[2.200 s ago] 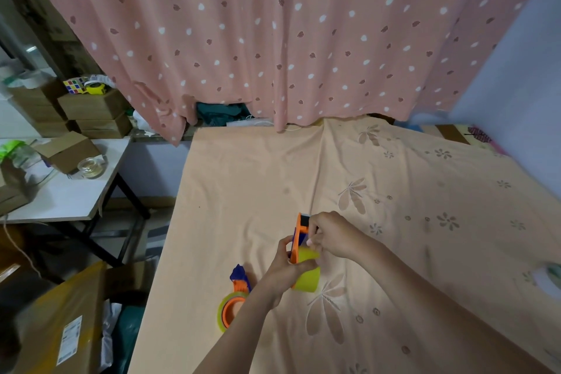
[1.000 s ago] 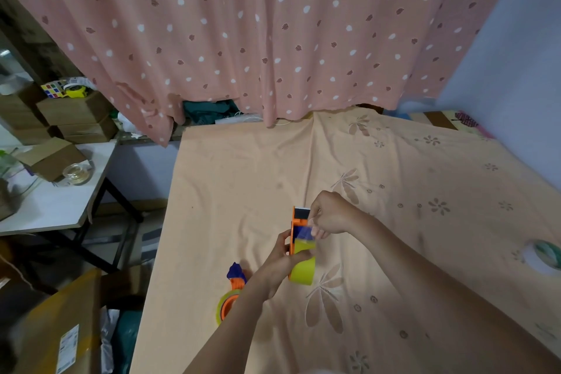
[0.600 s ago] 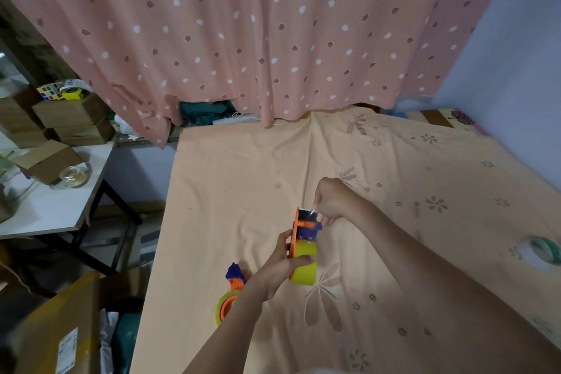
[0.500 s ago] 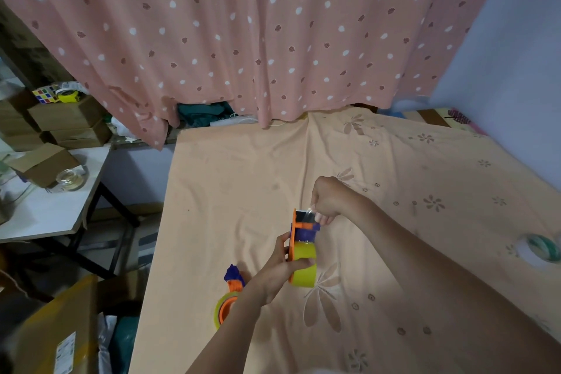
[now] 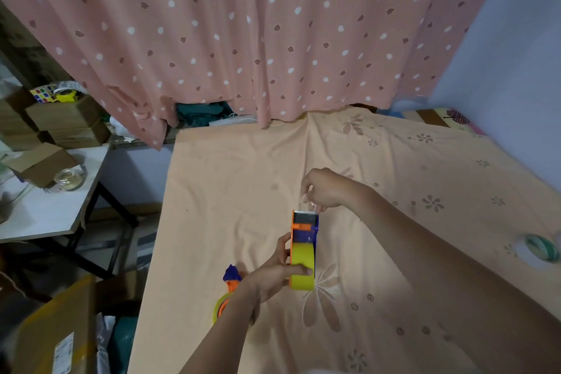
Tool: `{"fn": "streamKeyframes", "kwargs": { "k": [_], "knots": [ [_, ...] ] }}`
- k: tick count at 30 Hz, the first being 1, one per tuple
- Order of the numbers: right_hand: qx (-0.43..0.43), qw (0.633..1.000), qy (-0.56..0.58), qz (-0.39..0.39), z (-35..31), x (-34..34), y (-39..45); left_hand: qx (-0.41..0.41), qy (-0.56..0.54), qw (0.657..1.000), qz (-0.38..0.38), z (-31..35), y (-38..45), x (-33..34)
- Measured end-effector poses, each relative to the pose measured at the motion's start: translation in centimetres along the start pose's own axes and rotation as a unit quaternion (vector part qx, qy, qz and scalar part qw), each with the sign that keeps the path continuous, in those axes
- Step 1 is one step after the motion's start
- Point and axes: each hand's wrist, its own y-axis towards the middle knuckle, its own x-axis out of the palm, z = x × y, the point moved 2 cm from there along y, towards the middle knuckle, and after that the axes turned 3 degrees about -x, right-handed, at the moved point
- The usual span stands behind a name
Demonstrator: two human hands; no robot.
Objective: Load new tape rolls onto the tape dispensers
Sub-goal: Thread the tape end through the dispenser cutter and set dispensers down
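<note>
An orange and blue tape dispenser (image 5: 303, 226) carries a yellow tape roll (image 5: 302, 264). My left hand (image 5: 273, 276) grips it around the roll, upright above the cloth. My right hand (image 5: 324, 190) pinches the clear tape end just past the dispenser's metal blade end, fingers closed on it. A second dispenser (image 5: 228, 291), orange and blue with a yellow roll, lies on the cloth, partly hidden behind my left wrist. A green-edged tape roll (image 5: 542, 247) lies flat at the far right.
A peach floral cloth (image 5: 230, 191) covers the work surface. A pink dotted curtain (image 5: 243, 33) hangs behind it. To the left stands a white table (image 5: 39, 212) with cardboard boxes (image 5: 65, 121) and a glass dish (image 5: 69, 180). A brown carton (image 5: 57, 328) sits low on the floor.
My right hand has drawn the tape end upward and away from the roll, past the blade end. My left hand has kept its hold on the dispenser.
</note>
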Motion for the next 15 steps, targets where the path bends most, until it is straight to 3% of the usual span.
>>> {"fn": "streamKeyframes", "kwargs": {
  "k": [10,15],
  "knots": [
    [-0.059,0.997,-0.030,-0.030,-0.4,-0.8,0.3,0.004,0.003,1.000,0.015,1.0,0.8,1.2],
    [-0.089,0.995,0.037,-0.039,0.5,-1.3,0.4,0.000,-0.030,1.000,-0.002,0.7,0.3,0.8]
  ]
}}
